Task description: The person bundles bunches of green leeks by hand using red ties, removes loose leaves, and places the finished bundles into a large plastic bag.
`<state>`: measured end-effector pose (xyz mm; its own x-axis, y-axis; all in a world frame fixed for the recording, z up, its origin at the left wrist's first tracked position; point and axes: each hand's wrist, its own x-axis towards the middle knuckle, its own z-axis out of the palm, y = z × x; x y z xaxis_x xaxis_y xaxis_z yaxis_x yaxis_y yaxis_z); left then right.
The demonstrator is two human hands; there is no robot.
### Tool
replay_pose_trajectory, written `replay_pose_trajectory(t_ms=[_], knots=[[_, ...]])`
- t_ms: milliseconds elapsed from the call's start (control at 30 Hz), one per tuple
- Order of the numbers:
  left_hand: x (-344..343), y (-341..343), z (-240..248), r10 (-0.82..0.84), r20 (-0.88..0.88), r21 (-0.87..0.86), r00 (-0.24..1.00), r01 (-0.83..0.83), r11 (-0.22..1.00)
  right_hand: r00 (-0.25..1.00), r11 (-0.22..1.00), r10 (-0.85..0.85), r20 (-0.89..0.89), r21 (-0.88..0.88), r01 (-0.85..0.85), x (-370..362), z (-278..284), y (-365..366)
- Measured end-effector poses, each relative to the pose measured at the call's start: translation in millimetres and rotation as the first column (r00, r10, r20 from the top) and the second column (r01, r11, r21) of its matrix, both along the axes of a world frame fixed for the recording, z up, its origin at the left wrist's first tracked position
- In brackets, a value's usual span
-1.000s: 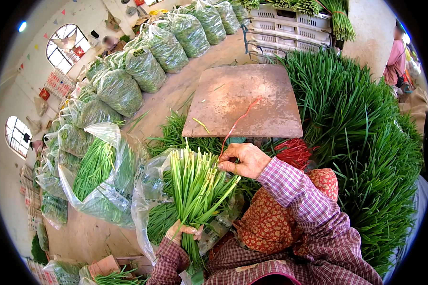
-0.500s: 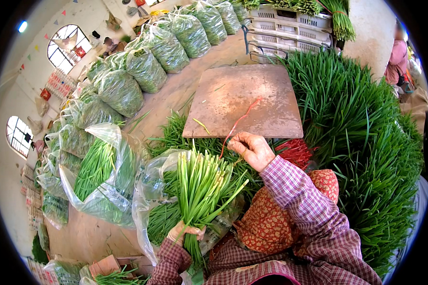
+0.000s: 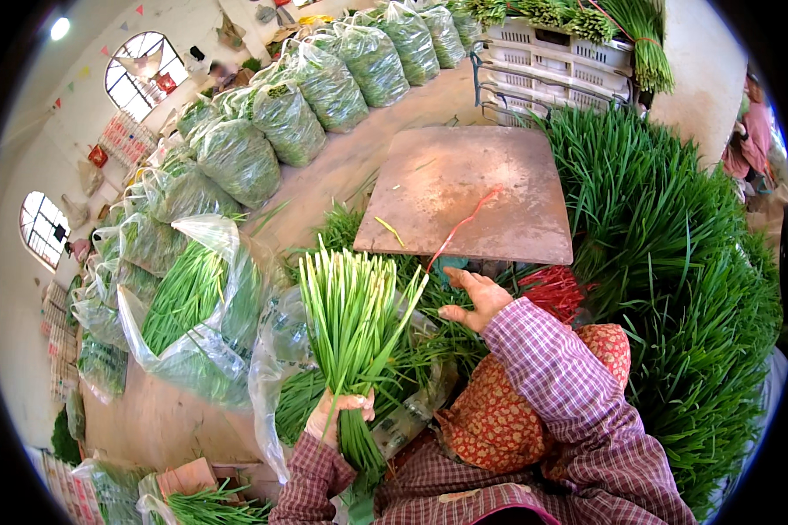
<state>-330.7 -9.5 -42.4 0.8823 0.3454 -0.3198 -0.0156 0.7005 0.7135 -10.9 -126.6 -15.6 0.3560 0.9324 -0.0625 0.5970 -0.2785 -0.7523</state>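
Observation:
My left hand is wrapped round the lower part of a bunch of green chives. Its pale cut ends point up and away from me, and the leaf tips hang below the fist. Near the front edge of a square brown board is my right hand, thumb and fingers apart, holding nothing. A thin red tie strip lies across the board and droops over its front edge, close to the bunch. Beneath the bunch, a clear plastic bag lies spread with more chives in it.
Red tie strips are heaped beside the board. Tall chives fill the right side. An open bag of chives stands left, before rows of filled bags. White crates are stacked at the back.
My right hand has opened from a pinch beside the red strip and drawn slightly nearer me. The chive bunch has moved left and become more upright in my left hand.

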Motion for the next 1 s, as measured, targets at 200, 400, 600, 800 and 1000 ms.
replay_pose_trajectory(t_ms=[200,400,600,800,1000], knots=[[35,-22,31,0.113,-0.122,0.201,0.986,-0.087,0.976,0.720,0.952,0.244,-0.649,0.301,-0.052,-22,3,18],[84,-51,62,0.087,-0.095,0.131,0.992,-0.074,0.989,0.323,0.922,0.384,-0.865,0.381,-0.075,-17,4,32],[103,-107,51,-0.025,-0.056,0.084,0.998,0.029,0.996,0.154,0.979,0.196,-0.968,0.201,0.019,-34,-17,13],[59,-94,48,-0.301,-0.174,0.379,0.938,0.346,0.859,0.170,0.955,0.268,-0.948,0.285,0.082,-57,-11,-7],[3,-34,71,-0.387,-0.362,0.548,0.848,0.529,0.648,0.196,0.952,0.265,-0.944,0.288,0.102,-56,-33,-10]])
